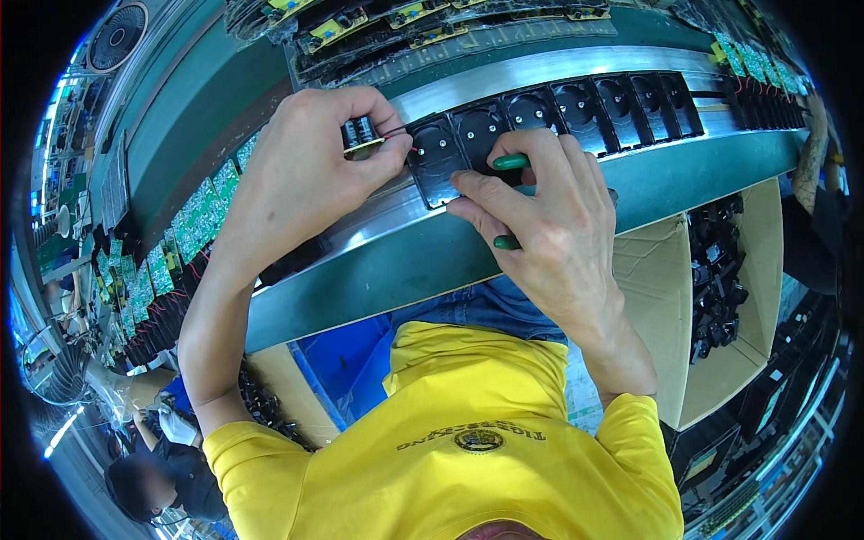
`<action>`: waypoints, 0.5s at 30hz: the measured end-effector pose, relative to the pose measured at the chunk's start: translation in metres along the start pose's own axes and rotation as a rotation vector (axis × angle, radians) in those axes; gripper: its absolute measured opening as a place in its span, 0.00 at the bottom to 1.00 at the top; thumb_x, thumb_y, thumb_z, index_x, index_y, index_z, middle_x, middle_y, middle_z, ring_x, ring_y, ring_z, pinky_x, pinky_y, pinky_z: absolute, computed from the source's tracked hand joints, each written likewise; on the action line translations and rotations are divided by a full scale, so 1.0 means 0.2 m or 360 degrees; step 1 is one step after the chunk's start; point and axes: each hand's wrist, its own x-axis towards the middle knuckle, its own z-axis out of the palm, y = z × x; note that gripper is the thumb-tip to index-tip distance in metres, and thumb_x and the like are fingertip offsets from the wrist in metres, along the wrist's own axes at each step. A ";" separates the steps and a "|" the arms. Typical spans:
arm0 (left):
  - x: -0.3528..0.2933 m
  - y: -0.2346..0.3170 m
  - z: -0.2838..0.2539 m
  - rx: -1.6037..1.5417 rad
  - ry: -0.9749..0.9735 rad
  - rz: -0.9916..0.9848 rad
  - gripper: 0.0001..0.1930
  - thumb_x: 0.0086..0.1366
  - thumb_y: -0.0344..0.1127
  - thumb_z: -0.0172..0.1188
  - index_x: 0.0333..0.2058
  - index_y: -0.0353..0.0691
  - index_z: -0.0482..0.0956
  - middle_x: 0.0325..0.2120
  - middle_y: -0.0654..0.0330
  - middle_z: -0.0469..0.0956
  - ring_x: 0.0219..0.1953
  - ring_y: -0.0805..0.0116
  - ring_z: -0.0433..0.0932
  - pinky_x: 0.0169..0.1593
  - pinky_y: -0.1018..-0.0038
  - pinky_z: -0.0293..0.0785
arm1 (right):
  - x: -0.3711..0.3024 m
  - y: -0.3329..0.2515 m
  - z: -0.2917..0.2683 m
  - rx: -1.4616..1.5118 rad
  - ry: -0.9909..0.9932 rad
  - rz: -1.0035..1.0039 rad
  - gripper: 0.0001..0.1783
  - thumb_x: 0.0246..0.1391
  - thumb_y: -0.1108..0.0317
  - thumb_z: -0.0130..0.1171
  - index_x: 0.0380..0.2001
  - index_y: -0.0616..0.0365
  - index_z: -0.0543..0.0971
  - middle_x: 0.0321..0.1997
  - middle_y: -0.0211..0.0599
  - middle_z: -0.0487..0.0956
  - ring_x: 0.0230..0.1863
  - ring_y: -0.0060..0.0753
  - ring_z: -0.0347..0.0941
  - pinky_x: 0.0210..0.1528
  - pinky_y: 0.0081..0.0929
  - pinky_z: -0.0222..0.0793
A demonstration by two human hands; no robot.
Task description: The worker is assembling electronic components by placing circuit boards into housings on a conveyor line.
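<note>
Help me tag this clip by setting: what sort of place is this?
Probably an electronics assembly line: a row of black plastic housings, green circuit boards, and a cardboard box of black parts.

Best lane: front strip of green surface [378, 279], open below the black case row [621, 112] from center to right. Second, narrower pass: strip behind the metal rail [643, 58], upper right; rack of yellow boards [418, 20] closes it off at upper center. Left approach blocked by left hand [310, 166] and its forearm, green boards [202, 211] crowding beyond. Right hand [553, 202], tool handles [511, 162] poking out, covers row's near side at center. Cardboard box [652, 297] stands against front edge, right.
</note>
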 end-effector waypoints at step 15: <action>-0.04 -0.06 0.04 0.0098 0.0088 0.0382 0.05 0.68 0.29 0.73 0.42 0.41 0.91 0.37 0.61 0.89 0.33 0.57 0.82 0.44 0.66 0.81 | 0.04 0.00 -0.06 0.0402 0.0043 0.0006 0.13 0.68 0.60 0.75 0.52 0.50 0.93 0.48 0.30 0.80 0.39 0.29 0.70 0.43 0.28 0.69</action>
